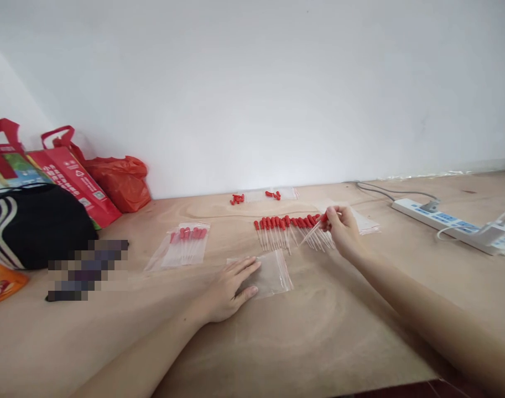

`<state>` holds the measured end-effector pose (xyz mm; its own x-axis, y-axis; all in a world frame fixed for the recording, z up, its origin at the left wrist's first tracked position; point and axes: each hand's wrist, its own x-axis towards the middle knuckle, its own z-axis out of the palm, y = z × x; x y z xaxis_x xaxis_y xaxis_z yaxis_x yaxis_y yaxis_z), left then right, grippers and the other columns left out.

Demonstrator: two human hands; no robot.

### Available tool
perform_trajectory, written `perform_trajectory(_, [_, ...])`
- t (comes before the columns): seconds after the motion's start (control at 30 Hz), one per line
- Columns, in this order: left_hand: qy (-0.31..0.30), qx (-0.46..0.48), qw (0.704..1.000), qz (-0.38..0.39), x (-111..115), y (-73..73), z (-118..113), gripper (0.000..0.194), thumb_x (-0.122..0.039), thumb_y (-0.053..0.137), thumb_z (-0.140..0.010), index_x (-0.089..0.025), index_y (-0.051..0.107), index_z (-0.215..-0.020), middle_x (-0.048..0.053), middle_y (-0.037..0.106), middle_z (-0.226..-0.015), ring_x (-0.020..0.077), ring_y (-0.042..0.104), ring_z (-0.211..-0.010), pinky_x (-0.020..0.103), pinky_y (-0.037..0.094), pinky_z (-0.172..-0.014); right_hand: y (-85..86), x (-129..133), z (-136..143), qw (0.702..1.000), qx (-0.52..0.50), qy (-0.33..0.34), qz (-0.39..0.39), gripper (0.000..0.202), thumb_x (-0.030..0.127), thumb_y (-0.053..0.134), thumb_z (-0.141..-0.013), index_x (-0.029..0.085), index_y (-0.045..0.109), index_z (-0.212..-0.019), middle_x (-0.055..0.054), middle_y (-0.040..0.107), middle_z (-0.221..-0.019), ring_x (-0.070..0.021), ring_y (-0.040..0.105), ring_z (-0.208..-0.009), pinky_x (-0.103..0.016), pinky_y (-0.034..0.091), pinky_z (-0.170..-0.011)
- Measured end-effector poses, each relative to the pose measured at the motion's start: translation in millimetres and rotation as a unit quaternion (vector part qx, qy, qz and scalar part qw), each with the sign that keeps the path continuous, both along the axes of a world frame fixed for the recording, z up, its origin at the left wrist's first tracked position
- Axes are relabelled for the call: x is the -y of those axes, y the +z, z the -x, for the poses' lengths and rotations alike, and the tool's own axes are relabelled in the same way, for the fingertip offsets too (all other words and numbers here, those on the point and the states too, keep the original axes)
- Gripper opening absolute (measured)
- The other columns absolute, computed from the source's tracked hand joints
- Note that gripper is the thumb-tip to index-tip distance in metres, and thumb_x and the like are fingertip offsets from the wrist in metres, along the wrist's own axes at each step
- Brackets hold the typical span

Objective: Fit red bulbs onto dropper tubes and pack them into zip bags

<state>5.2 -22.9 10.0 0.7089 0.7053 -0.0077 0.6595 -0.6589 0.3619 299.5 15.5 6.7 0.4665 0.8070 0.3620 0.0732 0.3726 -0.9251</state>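
Observation:
My left hand [229, 288] rests with its fingers out on a clear zip-lock bag [272, 276] lying flat on the wooden table. Pinched in my right hand [342, 231] is a dropper [312, 232] with a red bulb and a thin clear stem that points down to the left. Just beyond the bag, a row of similar droppers [272, 229] lies side by side, red bulbs toward the wall. Off to the left, zip-lock bags with several red-bulbed droppers [186, 243] inside overlap each other. Partly behind my right hand is a stack of clear bags [365, 222].
Loose red bulbs [238, 199] and clear stems lie near the wall. A white power strip [447, 221] with plugs and cables occupies the right. At left stand a black bag [48, 224], a red shopping bag [76, 182] and a red plastic bag [121, 179]. The table's front edge shows lower right.

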Motion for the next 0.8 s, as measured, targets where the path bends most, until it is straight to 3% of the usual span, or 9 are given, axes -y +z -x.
perform_trajectory(0.13, [0.008,-0.005,1.000,0.001,0.7,1.0,-2.5,0.047,-0.039,0.037,-0.087,-0.025,0.031,-0.131,0.004,0.027,-0.140,0.0213,0.025,-0.127,0.042,0.022,-0.104,-15.5,26.1,18.0,0.993,-0.096,0.052,0.042,0.036,0.053,0.056,-0.069,0.021,0.042,-0.079,0.005,0.056,-0.061,-0.0092,0.053,-0.049,-0.023,0.043,-0.049])
perform_trajectory(0.33, [0.009,0.014,1.000,0.004,1.2,1.2,-2.5,0.049,-0.039,0.038,-0.086,-0.025,0.028,-0.132,0.003,0.028,-0.139,0.0212,0.025,-0.127,0.042,0.023,-0.104,-24.9,36.5,41.1,0.976,-0.157,0.110,0.102,0.037,0.051,0.061,-0.064,0.022,0.043,-0.075,0.004,0.058,-0.063,-0.0100,0.056,-0.053,-0.023,0.045,-0.051])
perform_trajectory(0.47, [0.024,0.072,0.997,-0.003,1.8,-0.9,-6.8,0.049,-0.037,0.043,-0.083,-0.022,0.032,-0.129,0.005,0.038,-0.134,0.0219,0.034,-0.123,0.040,0.029,-0.101,-23.5,45.6,51.6,0.944,-0.203,0.215,0.144,0.036,0.045,0.067,-0.061,0.020,0.044,-0.073,0.002,0.061,-0.067,-0.0105,0.059,-0.059,-0.024,0.047,-0.060])
perform_trajectory(0.53, [0.035,0.098,0.995,-0.009,2.3,-1.5,-9.7,0.048,-0.034,0.046,-0.082,-0.021,0.035,-0.126,0.006,0.042,-0.130,0.0220,0.038,-0.119,0.039,0.033,-0.098,-22.3,49.2,54.2,0.928,-0.174,0.285,0.164,0.034,0.040,0.069,-0.060,0.019,0.046,-0.073,0.001,0.062,-0.068,-0.0094,0.059,-0.059,-0.023,0.047,-0.058])
perform_trajectory(0.6, [0.038,0.109,0.993,-0.011,2.7,-2.1,-12.1,0.046,-0.032,0.047,-0.081,-0.021,0.037,-0.124,0.006,0.045,-0.128,0.0219,0.041,-0.117,0.038,0.034,-0.097,-21.6,51.1,54.8,0.917,-0.106,0.337,0.183,0.033,0.037,0.069,-0.061,0.018,0.046,-0.073,0.003,0.060,-0.060,-0.0070,0.055,-0.048,-0.019,0.042,-0.047])
perform_trajectory(0.7, [0.031,0.111,0.993,-0.008,2.8,-3.2,-14.1,0.044,-0.032,0.047,-0.081,-0.022,0.037,-0.123,0.006,0.046,-0.126,0.0218,0.042,-0.115,0.038,0.035,-0.096,-21.8,51.4,54.2,0.908,0.002,0.366,0.204,0.032,0.038,0.067,-0.062,0.018,0.046,-0.075,0.009,0.052,-0.049,-0.0026,0.040,-0.030,-0.015,0.028,-0.031])
perform_trajectory(0.8, [0.022,0.121,0.992,-0.017,1.8,-3.0,-14.5,0.042,-0.033,0.047,-0.081,-0.022,0.039,-0.120,0.007,0.047,-0.122,0.0217,0.044,-0.111,0.037,0.036,-0.093,-23.0,50.7,54.4,0.902,0.053,0.375,0.209,0.032,0.039,0.064,-0.063,0.018,0.045,-0.077,0.008,0.055,-0.059,-0.0006,0.034,-0.027,-0.014,0.024,-0.027])
